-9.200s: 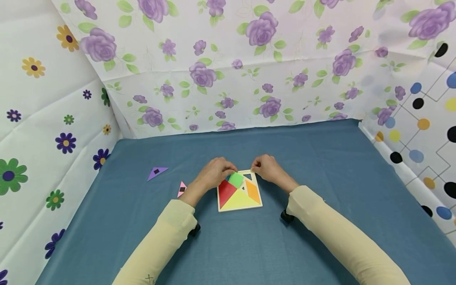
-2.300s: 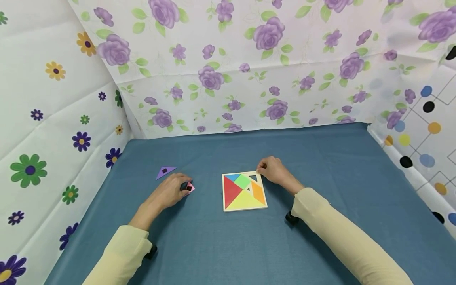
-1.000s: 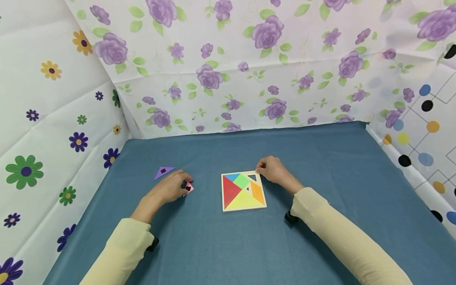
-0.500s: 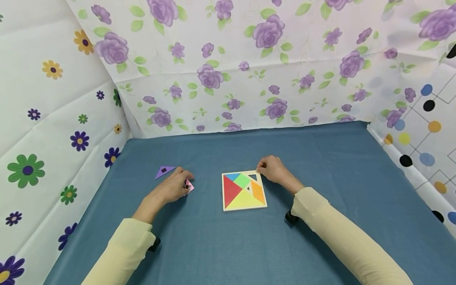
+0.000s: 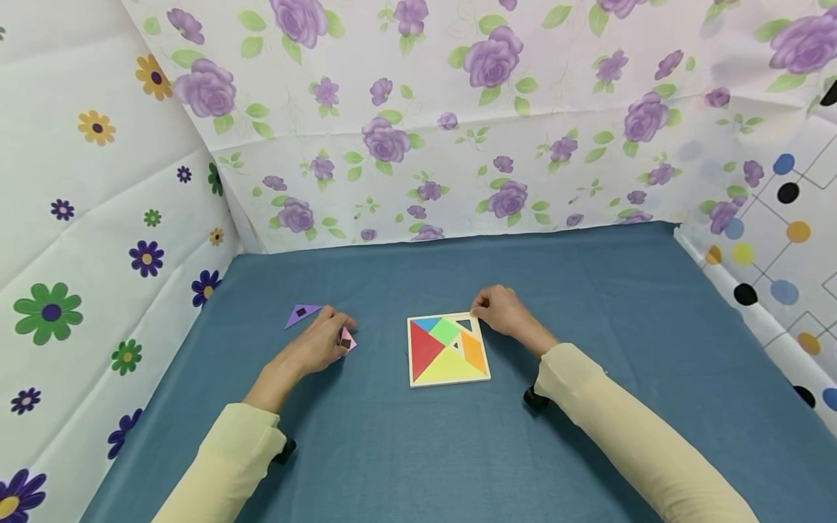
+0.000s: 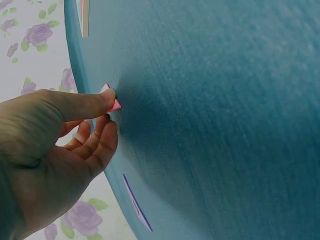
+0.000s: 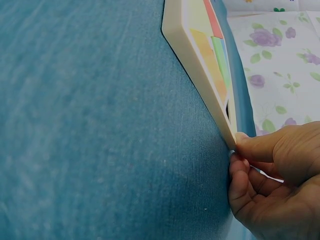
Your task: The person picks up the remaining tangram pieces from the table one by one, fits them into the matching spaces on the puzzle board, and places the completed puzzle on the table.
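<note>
My left hand (image 5: 317, 341) pinches a small pink triangle tangram piece (image 5: 349, 340) with a dark square mark, left of the tray. In the left wrist view, the thumb lies over the pink piece (image 6: 116, 106) and the fingertips curl beneath it. My right hand (image 5: 503, 312) holds the far right corner of the square wooden tangram tray (image 5: 451, 383) between thumb and fingers. Red, yellow, green, blue and orange pieces lie in the tray. A dark triangular gap shows near the held corner, and a smaller gap near the middle.
A purple triangle piece (image 5: 301, 314) with a dark square mark lies on the blue cloth (image 5: 418, 450), just beyond the left hand. Floral sheets (image 5: 431, 131) stand behind and at the left, a dotted one (image 5: 771, 290) at the right.
Earlier my left hand was at the tray's far left edge; it moved left to the pink triangle. Over the last second the piece tilted slightly in the fingers. The right hand stayed on the corner.
</note>
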